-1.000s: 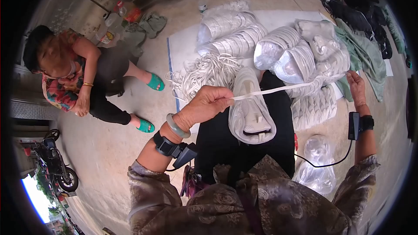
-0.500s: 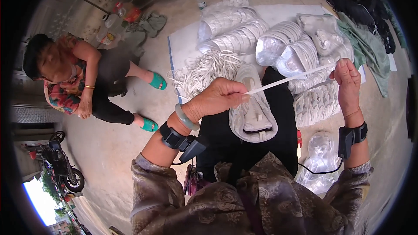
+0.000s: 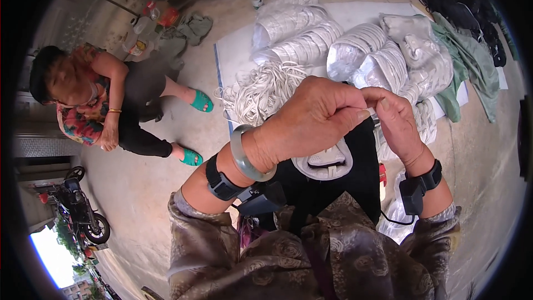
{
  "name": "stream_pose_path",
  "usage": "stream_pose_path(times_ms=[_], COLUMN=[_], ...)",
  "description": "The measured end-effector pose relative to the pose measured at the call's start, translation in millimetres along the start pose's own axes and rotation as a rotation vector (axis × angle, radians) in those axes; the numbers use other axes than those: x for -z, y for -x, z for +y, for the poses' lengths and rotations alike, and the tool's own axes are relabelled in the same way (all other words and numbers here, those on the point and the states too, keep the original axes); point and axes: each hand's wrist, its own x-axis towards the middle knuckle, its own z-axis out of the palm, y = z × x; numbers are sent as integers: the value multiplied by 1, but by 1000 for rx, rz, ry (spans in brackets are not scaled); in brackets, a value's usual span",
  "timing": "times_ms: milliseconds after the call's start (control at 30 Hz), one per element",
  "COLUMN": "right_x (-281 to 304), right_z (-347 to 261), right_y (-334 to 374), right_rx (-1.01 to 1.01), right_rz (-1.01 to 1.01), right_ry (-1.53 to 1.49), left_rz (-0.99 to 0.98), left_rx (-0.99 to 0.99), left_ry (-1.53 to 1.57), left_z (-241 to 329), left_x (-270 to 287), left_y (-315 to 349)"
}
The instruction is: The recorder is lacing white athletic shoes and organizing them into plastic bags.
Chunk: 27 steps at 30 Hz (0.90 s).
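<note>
Over my lap both hands meet, fingertips almost touching. My left hand [image 3: 319, 114] is closed in a pinch, and my right hand [image 3: 397, 122] bends its fingers in toward it, also pinching. Between the fingertips only a scrap of the white shoelace shows; the rest is hidden by the hands. Beneath my left hand a white shoe upper [image 3: 326, 171] rests on my dark-trousered lap, only its near rounded end showing. Beyond my left hand lies a loose heap of white laces [image 3: 261, 91].
Wrapped bundles of white shoe uppers [image 3: 305, 39] stand on a pale sheet [image 3: 233, 50] ahead. Green cloth [image 3: 469, 72] and dark items lie at far right, clear plastic [image 3: 395, 214] near my right side. A person in green sandals [image 3: 191, 157] sits at left, near a motorcycle [image 3: 83, 211].
The lace was stretched straight between my separated hands. My right hand has moved left and down, my left hand right and up, so they now meet and cover most of the shoe upper.
</note>
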Motion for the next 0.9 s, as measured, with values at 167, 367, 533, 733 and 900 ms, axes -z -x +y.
stream_pose_path(times_ms=[167, 367, 533, 733, 900], right_x=[25, 165, 235, 147, 11], right_z=[3, 85, 120, 124, 103], right_y=[7, 20, 50, 24, 13], right_rx=[18, -47, -243, -43, 261], right_rz=[177, 607, 795, 302, 31], right_ry=[197, 474, 1296, 1395, 861], left_rz=[-83, -27, -18, 90, 270], left_rx=[246, 439, 491, 319, 54], left_ry=[40, 66, 63, 40, -744], left_z=[-23, -67, -83, -99, -106], left_x=[23, 50, 58, 15, -35], left_y=[13, 48, 60, 51, 54])
